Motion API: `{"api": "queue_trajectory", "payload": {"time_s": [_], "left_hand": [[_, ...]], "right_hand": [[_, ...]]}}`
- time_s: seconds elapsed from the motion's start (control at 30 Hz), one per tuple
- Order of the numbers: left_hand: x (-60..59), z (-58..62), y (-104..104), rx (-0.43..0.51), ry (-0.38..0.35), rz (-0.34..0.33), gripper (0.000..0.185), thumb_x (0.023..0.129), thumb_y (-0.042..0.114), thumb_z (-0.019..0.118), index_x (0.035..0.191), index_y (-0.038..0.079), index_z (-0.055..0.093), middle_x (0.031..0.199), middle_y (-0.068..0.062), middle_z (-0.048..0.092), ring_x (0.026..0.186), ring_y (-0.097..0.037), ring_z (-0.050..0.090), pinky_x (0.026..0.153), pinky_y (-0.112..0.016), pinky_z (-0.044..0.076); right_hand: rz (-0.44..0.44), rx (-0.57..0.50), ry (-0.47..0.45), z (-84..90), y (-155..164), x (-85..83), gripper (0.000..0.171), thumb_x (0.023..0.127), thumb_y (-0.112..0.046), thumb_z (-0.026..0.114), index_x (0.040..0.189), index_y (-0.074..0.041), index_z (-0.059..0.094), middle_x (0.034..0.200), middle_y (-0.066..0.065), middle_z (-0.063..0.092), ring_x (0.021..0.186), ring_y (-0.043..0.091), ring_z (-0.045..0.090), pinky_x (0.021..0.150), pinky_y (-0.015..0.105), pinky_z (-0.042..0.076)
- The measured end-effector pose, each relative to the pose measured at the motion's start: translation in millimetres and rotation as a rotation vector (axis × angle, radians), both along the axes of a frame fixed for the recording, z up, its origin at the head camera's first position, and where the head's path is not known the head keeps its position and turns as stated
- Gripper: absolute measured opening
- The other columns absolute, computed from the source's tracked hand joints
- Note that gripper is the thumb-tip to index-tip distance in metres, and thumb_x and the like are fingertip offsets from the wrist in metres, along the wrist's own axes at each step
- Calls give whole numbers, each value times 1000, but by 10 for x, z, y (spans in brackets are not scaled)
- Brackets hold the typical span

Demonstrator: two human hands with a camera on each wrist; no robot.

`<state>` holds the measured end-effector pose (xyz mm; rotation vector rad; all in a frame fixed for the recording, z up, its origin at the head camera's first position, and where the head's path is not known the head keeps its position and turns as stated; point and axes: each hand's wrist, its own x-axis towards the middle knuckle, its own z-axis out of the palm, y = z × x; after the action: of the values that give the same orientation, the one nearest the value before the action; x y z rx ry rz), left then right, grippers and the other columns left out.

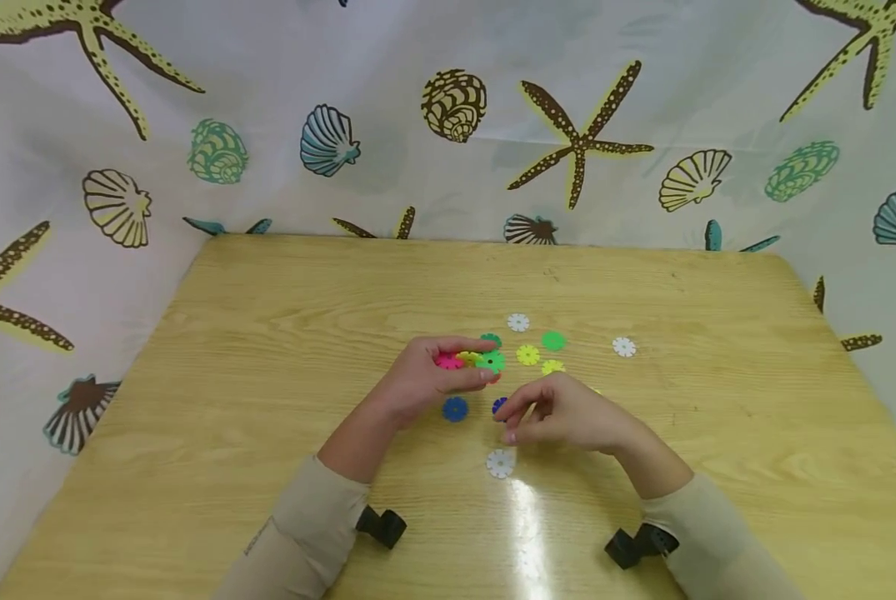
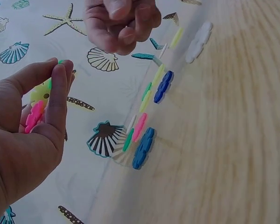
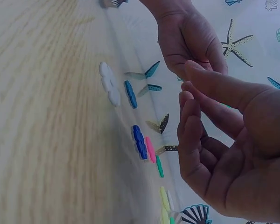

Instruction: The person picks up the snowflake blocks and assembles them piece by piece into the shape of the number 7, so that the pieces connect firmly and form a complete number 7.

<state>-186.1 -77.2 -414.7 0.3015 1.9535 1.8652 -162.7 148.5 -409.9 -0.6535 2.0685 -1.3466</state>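
Observation:
My left hand [image 1: 485,360] pinches a small cluster of joined snowflake discs [image 1: 470,360], pink, yellow and green, just above the wooden table [image 1: 267,333]. The left wrist view shows the pink disc [image 2: 35,114] between thumb and fingers of that hand [image 2: 58,70]. My right hand [image 1: 509,422] hovers close beside it with loosely bent fingers and nothing in it; the right wrist view shows this hand [image 3: 189,86] empty. A blue disc [image 1: 455,408] lies under the left hand. A second blue disc [image 1: 499,405] sits by the right fingertips, partly hidden.
A white disc [image 1: 500,463] lies nearest me. Beyond the hands lie loose discs: white [image 1: 518,322], green [image 1: 553,340], yellow [image 1: 527,355] and white [image 1: 623,347]. A seashell-print curtain [image 1: 448,125] walls the table on three sides.

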Motion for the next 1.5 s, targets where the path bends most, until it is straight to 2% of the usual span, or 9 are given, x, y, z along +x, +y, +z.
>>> {"api": "queue_trajectory", "payload": {"time_s": [0.13,0.23,0.43,0.53,0.73,1.0,1.27,1.4,1.5], "left_hand": [[-32,-8,-54,-26,-17,29,45,73,30,78,115,20,67,93,-9,70,91,-32,65,84,-45,52],[-49,-6,-75,1,-37,33,44,74,26,77,116,17,66,94,-10,70,92,-34,64,85,-45,51],[-60,-8,-88,68,-55,25,41,77,15,75,117,11,65,98,-11,69,93,-39,62,87,-47,49],[-69,-23,-89,62,-53,14,41,78,14,75,117,9,65,102,-11,67,89,-36,64,87,-46,50],[-71,-53,-93,48,-51,7,43,77,14,75,119,7,64,99,-12,67,87,-32,66,87,-47,50],[-70,-34,-65,61,-65,8,41,77,13,74,117,10,65,101,-14,67,90,-36,64,86,-48,49],[-82,-53,-63,51,-87,4,44,78,11,73,121,5,62,116,-9,62,85,-22,67,88,-47,49],[-86,-64,-67,54,-100,5,43,81,9,71,122,5,60,120,-9,59,92,-28,65,89,-47,48],[-91,-57,-71,52,-102,10,41,82,7,69,123,5,60,116,-10,61,92,-29,65,90,-49,47]], "right_hand": [[90,80,50,-52,-50,14,29,75,-16,77,102,-8,71,87,7,66,65,18,58,57,23,49],[133,120,91,-97,-69,33,30,72,-15,80,100,-11,72,87,6,66,70,16,56,59,23,49],[139,174,137,-134,-78,44,30,69,-14,82,97,-11,73,82,5,61,75,17,52,61,23,48],[142,219,167,-133,-81,47,29,69,-15,81,97,-13,73,83,2,60,77,17,52,63,24,47],[152,258,215,-139,-109,74,26,71,-14,80,96,-15,73,85,0,59,80,18,52,66,25,46],[99,263,223,-130,-110,63,23,70,-15,81,90,-16,70,83,-3,62,73,14,56,63,26,49],[25,206,180,-103,-77,49,11,74,-15,78,80,-14,68,76,-4,65,70,12,61,63,27,53],[-2,189,182,-92,-46,19,10,76,-15,76,80,-13,68,77,-3,64,71,12,61,65,27,54],[-27,167,186,-87,-29,-19,9,77,-14,75,82,-12,67,79,-2,64,71,12,62,64,27,54]]}}
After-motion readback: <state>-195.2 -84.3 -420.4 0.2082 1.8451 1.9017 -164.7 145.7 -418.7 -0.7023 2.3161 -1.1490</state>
